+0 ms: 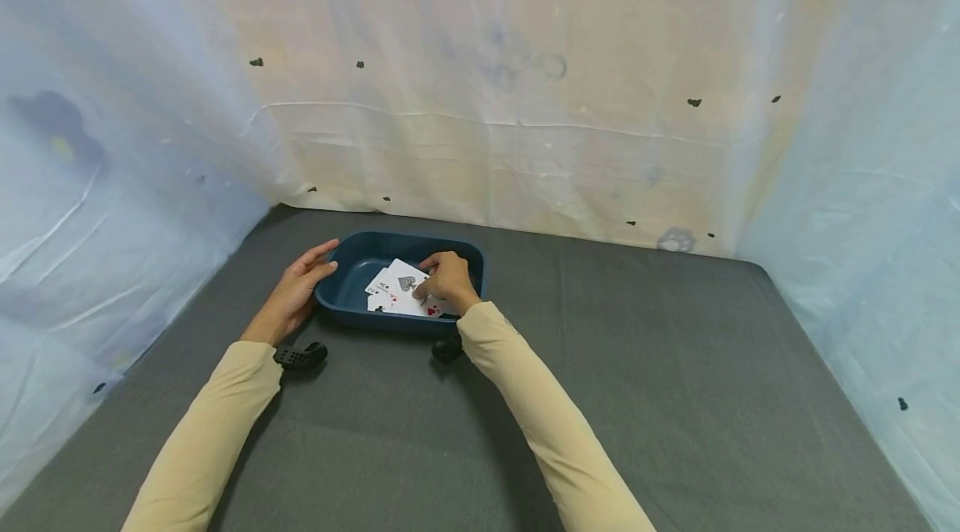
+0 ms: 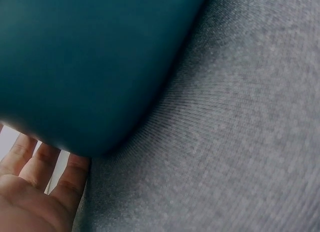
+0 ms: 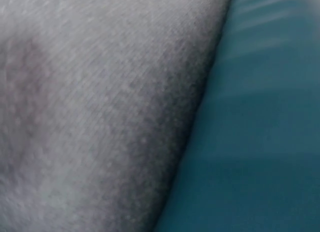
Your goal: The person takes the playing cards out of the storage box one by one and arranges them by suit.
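Observation:
A dark blue plastic basin [image 1: 352, 319] stands on the grey cloth. Several white playing cards [image 1: 381, 298] lie overlapping inside it, an ace of spades [image 1: 406, 282] on top. My right hand [image 1: 450, 278] reaches over the near right side into the basin, thumb and fingers curled at the right edge of the cards, gripping there and hiding part of them. At the basin's left end, my left hand [image 1: 297, 290] rests with extended fingers against the outer wall, thumb by the rim. The left wrist view shows those fingers [image 2: 40, 164] touching the wall; the right wrist view shows no hand.
The grey cloth-covered table [image 1: 637, 399] extends to the right and in front of the basin. Pale printed curtains [image 1: 510, 82] hang along the back and both sides. Black wrist straps [image 1: 300, 357] sit at both wrists, close to the basin's near side.

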Motion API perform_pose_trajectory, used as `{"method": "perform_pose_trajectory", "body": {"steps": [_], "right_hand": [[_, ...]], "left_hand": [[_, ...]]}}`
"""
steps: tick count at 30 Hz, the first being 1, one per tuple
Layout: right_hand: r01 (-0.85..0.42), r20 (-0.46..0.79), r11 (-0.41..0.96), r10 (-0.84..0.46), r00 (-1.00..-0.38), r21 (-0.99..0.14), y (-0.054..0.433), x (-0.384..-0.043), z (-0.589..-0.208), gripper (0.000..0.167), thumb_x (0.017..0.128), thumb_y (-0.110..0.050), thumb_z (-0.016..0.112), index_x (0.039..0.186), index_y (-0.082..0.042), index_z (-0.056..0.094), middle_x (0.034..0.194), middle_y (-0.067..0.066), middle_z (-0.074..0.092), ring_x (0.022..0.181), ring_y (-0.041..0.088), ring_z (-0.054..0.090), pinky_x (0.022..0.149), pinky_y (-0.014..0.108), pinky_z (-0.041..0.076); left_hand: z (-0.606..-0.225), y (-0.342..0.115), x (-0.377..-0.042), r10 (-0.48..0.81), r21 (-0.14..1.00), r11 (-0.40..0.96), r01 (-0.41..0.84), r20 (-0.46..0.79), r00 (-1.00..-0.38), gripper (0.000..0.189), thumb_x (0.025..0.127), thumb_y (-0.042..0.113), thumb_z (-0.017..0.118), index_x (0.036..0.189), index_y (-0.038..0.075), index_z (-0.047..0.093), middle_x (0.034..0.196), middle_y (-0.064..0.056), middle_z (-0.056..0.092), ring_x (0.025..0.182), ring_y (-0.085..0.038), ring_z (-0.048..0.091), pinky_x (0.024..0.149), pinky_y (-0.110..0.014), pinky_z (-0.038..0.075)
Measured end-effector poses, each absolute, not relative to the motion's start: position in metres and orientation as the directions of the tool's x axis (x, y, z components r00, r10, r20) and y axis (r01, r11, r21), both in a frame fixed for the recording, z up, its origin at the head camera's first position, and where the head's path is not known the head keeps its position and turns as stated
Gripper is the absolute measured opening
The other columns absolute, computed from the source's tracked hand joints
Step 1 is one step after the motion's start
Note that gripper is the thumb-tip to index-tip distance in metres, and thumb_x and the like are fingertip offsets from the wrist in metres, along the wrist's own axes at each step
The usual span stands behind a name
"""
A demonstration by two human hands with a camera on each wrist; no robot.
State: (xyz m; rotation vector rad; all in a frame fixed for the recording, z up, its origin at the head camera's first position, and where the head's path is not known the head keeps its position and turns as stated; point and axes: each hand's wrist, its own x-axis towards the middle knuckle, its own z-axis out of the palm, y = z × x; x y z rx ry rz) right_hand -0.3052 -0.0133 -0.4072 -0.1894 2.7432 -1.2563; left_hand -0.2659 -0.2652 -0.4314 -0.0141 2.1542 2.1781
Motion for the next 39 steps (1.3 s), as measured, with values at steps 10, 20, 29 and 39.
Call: {"method": "perform_pose_trajectory", "body": {"steps": [10,20,29,39], "right_hand": [[-0.032,-0.066,0.598,-0.141,-0.988,-0.801,-0.017,-0.304,-0.406,0.021,0.082,-0.004,0.074,0.103,-0.005,0.074,0.079,0.002,0.062,0.052,0.011,0.051,0.046,0.022,0.042],[-0.061,-0.03,0.554,-0.153,-0.988,-0.83,-0.016,-0.296,-0.4,0.018,0.088,-0.006,0.065,0.104,-0.007,0.074,0.091,0.005,0.069,0.068,0.015,0.058,0.052,0.024,0.044],[-0.076,-0.001,0.541,-0.141,-0.99,-0.838,-0.016,-0.296,-0.398,0.016,0.089,-0.009,0.066,0.102,-0.009,0.075,0.086,0.001,0.066,0.071,0.014,0.055,0.057,0.024,0.041],[-0.055,-0.012,0.484,-0.135,-0.991,-0.873,-0.013,-0.293,-0.396,0.014,0.089,-0.011,0.066,0.1,-0.01,0.073,0.082,-0.002,0.065,0.067,0.013,0.053,0.05,0.029,0.045]], "left_hand": [[-0.431,-0.264,-0.265,0.053,0.999,0.004,-0.054,-0.054,-0.997,0.055,0.104,0.02,0.048,0.155,0.017,0.027,0.161,-0.012,0.003,0.144,-0.032,0.004,0.11,-0.055,0.014],[-0.431,-0.264,-0.265,0.068,0.998,-0.005,-0.059,-0.058,-0.996,0.055,0.104,0.019,0.047,0.155,0.018,0.027,0.161,-0.012,0.002,0.144,-0.033,0.003,0.109,-0.057,0.013],[-0.431,-0.267,-0.267,0.076,0.997,0.003,-0.074,-0.074,-0.994,0.056,0.104,0.022,0.048,0.155,0.02,0.026,0.161,-0.012,0.001,0.144,-0.034,0.005,0.109,-0.057,0.017],[-0.43,-0.265,-0.269,0.089,0.997,0.0,-0.076,-0.075,-0.993,0.056,0.105,0.024,0.046,0.156,0.019,0.024,0.161,-0.011,-0.001,0.144,-0.034,0.007,0.109,-0.055,0.019]]}}
